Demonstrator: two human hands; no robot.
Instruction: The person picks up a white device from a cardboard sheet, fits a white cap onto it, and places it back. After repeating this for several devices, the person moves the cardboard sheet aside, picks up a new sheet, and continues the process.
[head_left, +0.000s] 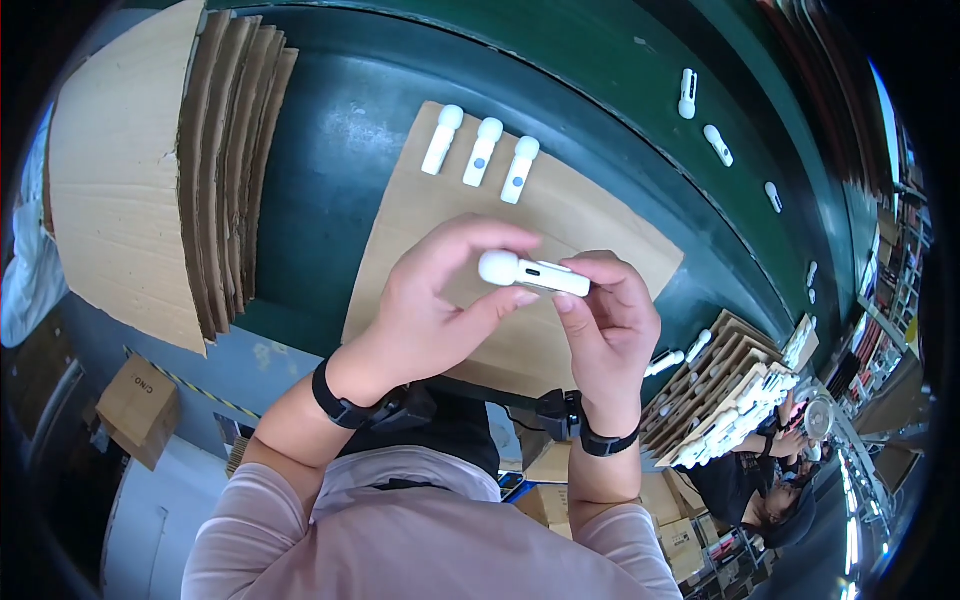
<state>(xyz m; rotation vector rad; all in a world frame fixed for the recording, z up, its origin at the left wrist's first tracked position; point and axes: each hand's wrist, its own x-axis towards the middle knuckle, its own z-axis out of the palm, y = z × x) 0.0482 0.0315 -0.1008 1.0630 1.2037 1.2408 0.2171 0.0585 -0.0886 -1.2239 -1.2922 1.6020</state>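
Observation:
Above a flat cardboard sheet [400, 240], a small white wand massager [555, 277] with a round head lies level between my hands; a dark slot shows on its side. My right hand [615, 315] pinches the handle end between thumb and fingers. Curled around the round-head end is my left hand [430, 290], its thumb against the lower edge near the neck and its fingers partly behind. Three like massagers stand in a row on the sheet's far part: a left one [442, 140], a middle one [483, 152] and a right one [520, 170].
Bent cardboard sheets [225, 170] stand stacked at the left. Several white massagers [718, 145] lie spaced along the green conveyor surface [600, 50]. At right, a pile of cardboard layers [720, 385] holds more of them. A co-worker [760, 490] sits beyond; a carton [140, 410] is lower left.

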